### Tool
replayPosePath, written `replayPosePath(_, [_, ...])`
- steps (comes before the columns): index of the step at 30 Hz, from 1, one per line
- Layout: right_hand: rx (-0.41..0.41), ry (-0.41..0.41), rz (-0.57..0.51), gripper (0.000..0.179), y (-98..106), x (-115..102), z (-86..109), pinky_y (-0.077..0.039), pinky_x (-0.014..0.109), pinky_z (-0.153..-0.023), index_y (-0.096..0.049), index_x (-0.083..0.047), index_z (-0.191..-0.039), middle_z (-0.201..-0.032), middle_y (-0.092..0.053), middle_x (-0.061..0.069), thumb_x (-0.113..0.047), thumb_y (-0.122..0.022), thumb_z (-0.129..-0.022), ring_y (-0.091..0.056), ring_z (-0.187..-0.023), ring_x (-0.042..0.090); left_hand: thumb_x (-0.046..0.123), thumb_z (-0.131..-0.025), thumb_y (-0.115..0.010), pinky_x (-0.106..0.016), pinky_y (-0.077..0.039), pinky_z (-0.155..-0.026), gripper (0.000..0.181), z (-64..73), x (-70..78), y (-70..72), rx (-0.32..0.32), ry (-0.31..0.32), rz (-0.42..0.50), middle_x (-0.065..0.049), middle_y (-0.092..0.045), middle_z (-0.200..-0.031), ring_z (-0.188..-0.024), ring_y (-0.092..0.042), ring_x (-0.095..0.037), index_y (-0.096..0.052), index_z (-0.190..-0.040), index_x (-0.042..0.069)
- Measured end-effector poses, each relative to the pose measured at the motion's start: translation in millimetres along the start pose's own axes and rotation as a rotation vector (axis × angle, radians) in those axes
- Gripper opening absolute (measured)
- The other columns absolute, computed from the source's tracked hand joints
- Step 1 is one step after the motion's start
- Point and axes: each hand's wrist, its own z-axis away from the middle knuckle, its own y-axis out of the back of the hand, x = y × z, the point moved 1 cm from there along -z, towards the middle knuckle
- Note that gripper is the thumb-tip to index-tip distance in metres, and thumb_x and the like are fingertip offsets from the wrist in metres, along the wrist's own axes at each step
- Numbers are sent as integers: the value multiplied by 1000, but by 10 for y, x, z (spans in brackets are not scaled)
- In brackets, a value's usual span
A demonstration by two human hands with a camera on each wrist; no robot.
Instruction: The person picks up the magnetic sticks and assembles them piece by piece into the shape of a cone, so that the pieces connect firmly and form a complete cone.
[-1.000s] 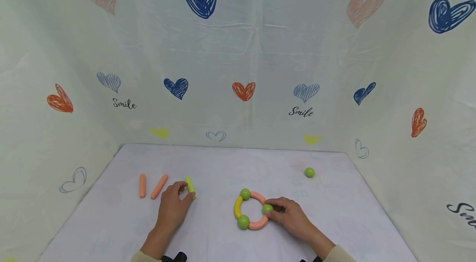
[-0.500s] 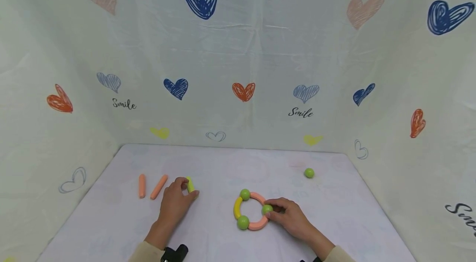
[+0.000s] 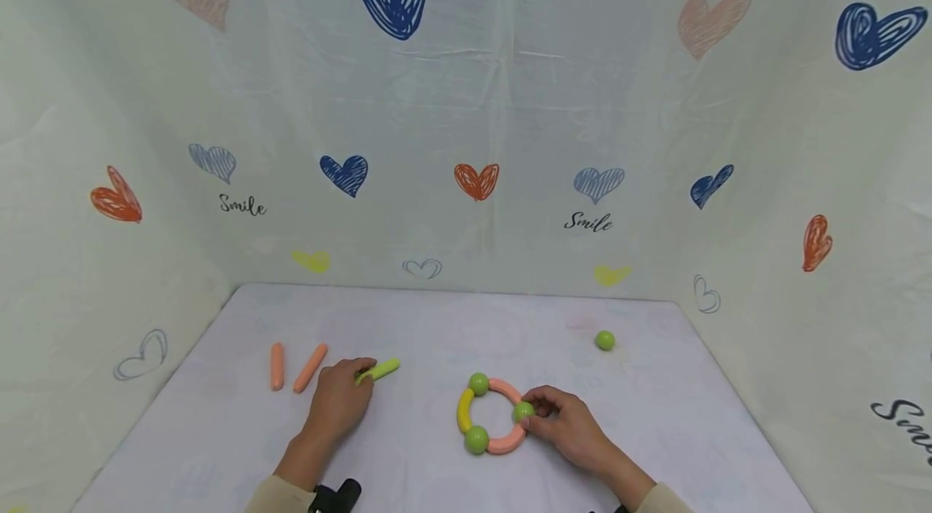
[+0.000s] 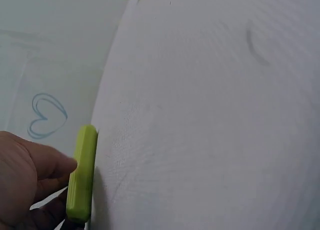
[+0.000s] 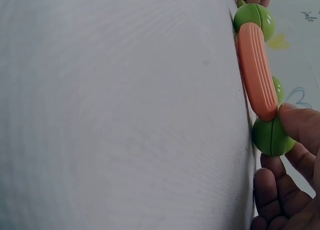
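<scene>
On the white table lies a ring [image 3: 502, 446] of curved pink pieces, a yellow curved piece [image 3: 464, 411] and green balls [image 3: 476, 440]. My right hand [image 3: 571, 430] pinches the ring's right-hand ball [image 3: 523, 412] between thumb and fingers; the right wrist view shows this ball [image 5: 272, 136] joined to a ribbed pink curved piece [image 5: 257, 73]. To the left, my left hand [image 3: 338, 398] holds a lime-green stick [image 3: 382, 369] by its near end, its far end pointing right. In the left wrist view the fingers press against this stick [image 4: 83, 172], whose lower end is partly hidden.
Two pink sticks, one upright in view [image 3: 277, 367] and one slanted [image 3: 311, 368], lie left of my left hand. A loose green ball [image 3: 605, 341] rests at the back right. A heart-printed white curtain [image 3: 473, 92] surrounds the table's back and sides.
The lime-green stick has turned from nearly upright in view to slanting right, as my left hand shifted its fingers on it. My right hand and the ring have stayed in place.
</scene>
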Motion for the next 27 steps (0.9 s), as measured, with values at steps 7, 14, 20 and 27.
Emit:
replayPosePath(7, [-9,-2,4,34,0,4,-10,-49,23,-77,-74,-13,-117,-101,-70,-4,-25,-86,-88,-60,-89,11,11,-90,-80,-53,-51,-92,35,-46,31,-13,-12,-19,-43,-17,-75,-117,-110,-63,-37,-76,-124,3])
replayPosePath(14, [3,5,14,33,3,24,-7,-49,23,-76,-75,-14,-116,-99,-70,-5,-28,-86,-88,-60,-88,9,6,-90,-79,-56,-55,-94,29,-63,-7,-17,-4,-25,-15,-17,-74,-113,-110,-68,-36,-77,-119,0])
replayPosePath(20, [1,0,18,34,2,27,-5,-49,23,-76,-75,-14,-116,-99,-70,-5,-28,-86,-88,-60,-87,9,7,-93,-76,-55,-55,-95,30,-73,-46,-19,1,-3,38,-16,-73,-116,-111,-68,-35,-75,-123,2])
replayPosePath(27, [-1,14,23,34,12,22,-9,-50,23,-78,-74,-13,-116,-101,-71,-4,-28,-86,-88,-61,-89,9,10,-96,-74,-41,-53,-86,29,-90,-37,-9,28,29,128,-11,-72,-113,-102,-64,-26,-72,-124,5])
